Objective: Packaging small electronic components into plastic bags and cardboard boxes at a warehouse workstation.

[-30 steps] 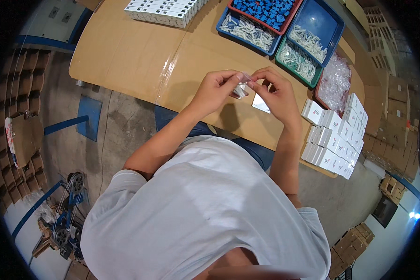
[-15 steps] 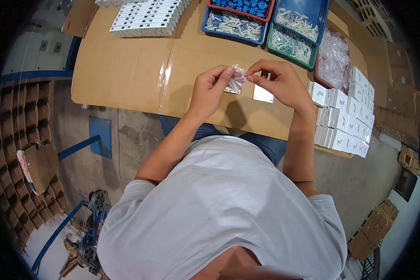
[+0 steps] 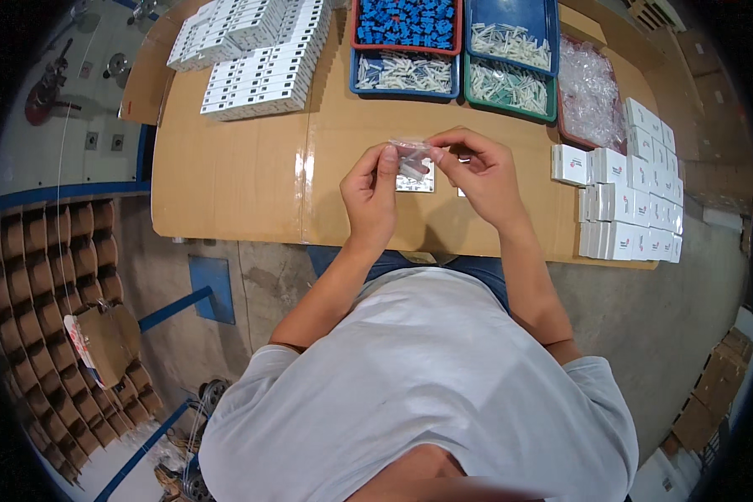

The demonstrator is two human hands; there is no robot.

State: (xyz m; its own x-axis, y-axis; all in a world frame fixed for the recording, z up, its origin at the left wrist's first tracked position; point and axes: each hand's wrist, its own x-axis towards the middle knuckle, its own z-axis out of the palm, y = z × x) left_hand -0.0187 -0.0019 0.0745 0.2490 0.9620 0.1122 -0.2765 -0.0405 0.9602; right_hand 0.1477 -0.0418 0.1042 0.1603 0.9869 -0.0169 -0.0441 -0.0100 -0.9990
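A small clear plastic bag point(image 3: 412, 153) with white stick-like pieces in it is held between my hands, above the cardboard-covered table. My left hand point(image 3: 371, 191) pinches its left edge between thumb and forefinger. The thumb and forefinger of my right hand point(image 3: 483, 174) close on the bag's upper right corner. Beneath the bag lies a small white box or tray point(image 3: 416, 183) with dark marks, partly covered by the bag. A sliver of another white piece point(image 3: 461, 192) shows beside my right hand, which hides most of it.
Blue and green trays of white plugs point(image 3: 406, 74) stand at the back, with a red tray of blue parts point(image 3: 405, 27). To their right is a reddish tray of clear bags point(image 3: 590, 92). White boxes are stacked at right point(image 3: 632, 205) and back left point(image 3: 263, 79).
The view has shifted, so the table shows lower and more of its back is visible. Both hands stay on the bag, and my right hand now covers most of the white piece beside it.
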